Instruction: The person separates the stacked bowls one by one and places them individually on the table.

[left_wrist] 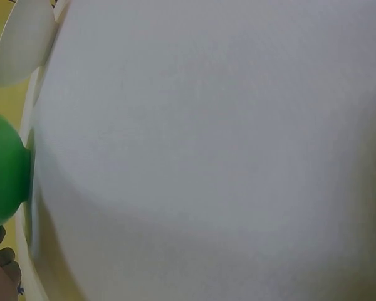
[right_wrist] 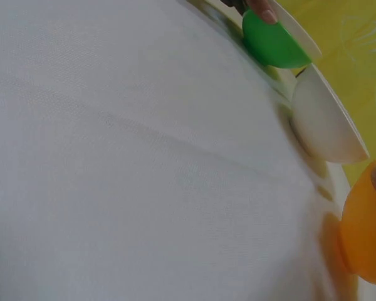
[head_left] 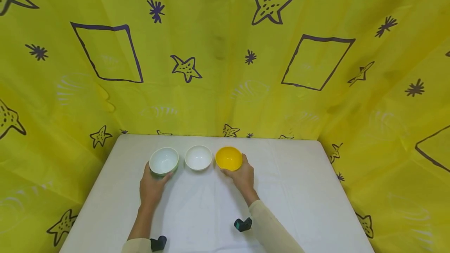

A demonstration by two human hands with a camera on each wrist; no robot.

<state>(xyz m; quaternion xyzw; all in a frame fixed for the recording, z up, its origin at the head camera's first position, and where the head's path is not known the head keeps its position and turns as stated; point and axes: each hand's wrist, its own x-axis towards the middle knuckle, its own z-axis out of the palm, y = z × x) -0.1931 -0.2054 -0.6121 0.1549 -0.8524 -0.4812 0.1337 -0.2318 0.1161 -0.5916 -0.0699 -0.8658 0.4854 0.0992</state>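
Observation:
Three bowls stand in a row on the white table (head_left: 281,190). My left hand (head_left: 152,184) grips the near side of the left bowl (head_left: 163,160), which is green outside and white inside; the left wrist view shows its green wall (left_wrist: 3,169) and my fingertips (left_wrist: 3,266). A white bowl (head_left: 198,157) stands untouched in the middle, also seen as the white bowl (right_wrist: 323,122). My right hand (head_left: 240,175) holds the near side of the yellow bowl (head_left: 229,158), the orange-yellow bowl (right_wrist: 366,235) in the right wrist view. The green bowl (right_wrist: 272,41) shows there too.
Yellow sheeting (head_left: 218,69) printed with stars and squares closes the table in at the back and both sides. The white cloth stretches bare to the right (head_left: 299,206) and towards me. A dark wrist camera (head_left: 243,224) sits on each forearm.

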